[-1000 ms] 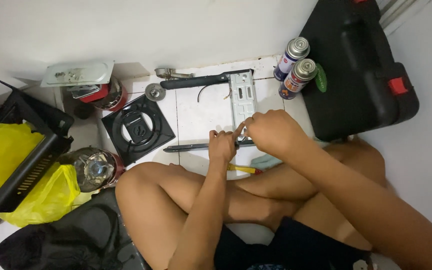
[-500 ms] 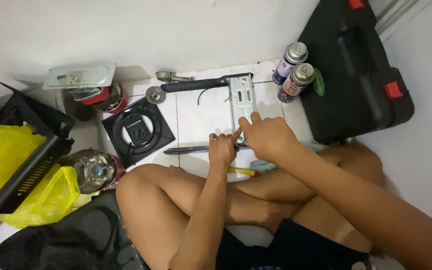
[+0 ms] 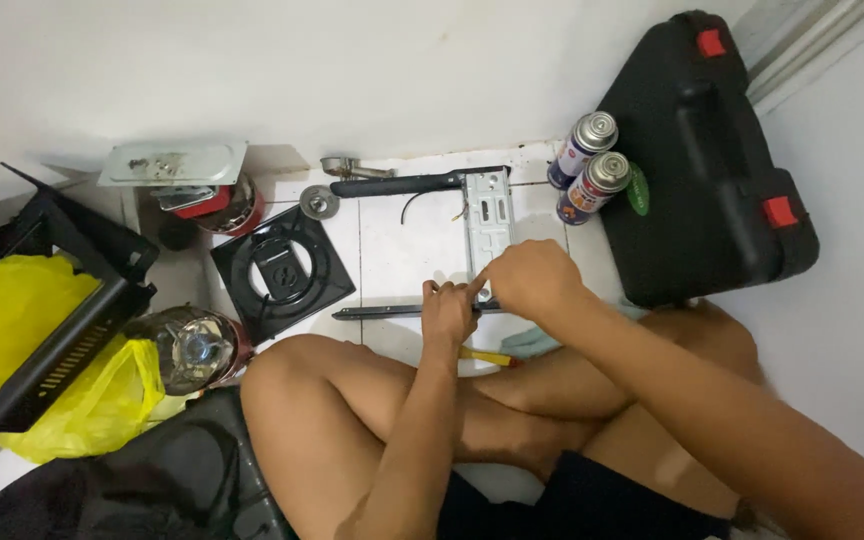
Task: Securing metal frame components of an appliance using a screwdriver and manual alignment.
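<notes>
I am watching from above as the person is sitting cross-legged on the white tiled floor [image 3: 392, 240], both hands meeting over a thin dark metal bar [image 3: 382, 312] lying flat just in front of the knees. The left hand [image 3: 449, 312] is curling down onto the bar's right portion, fingers closed, seemingly pinning it so it cannot slide; whether it is pinching something small I cannot tell. The right hand [image 3: 532, 280] is hovering just beside it with the forefinger stretched toward the lower end of a grey perforated metal bracket [image 3: 488, 222], which is lying at a right angle to the bar, the rest of that hand loosely closed. A yellow-handled tool [image 3: 487, 356] is resting close by the shin, within easy reach. Further off, two spray cans [image 3: 588, 165] are standing beside a black tool case [image 3: 712, 170], a black square burner plate [image 3: 282, 272] is lying to the left, and yellow plastic bags [image 3: 12, 310] are bunching around a black frame [image 3: 62, 300].
</notes>
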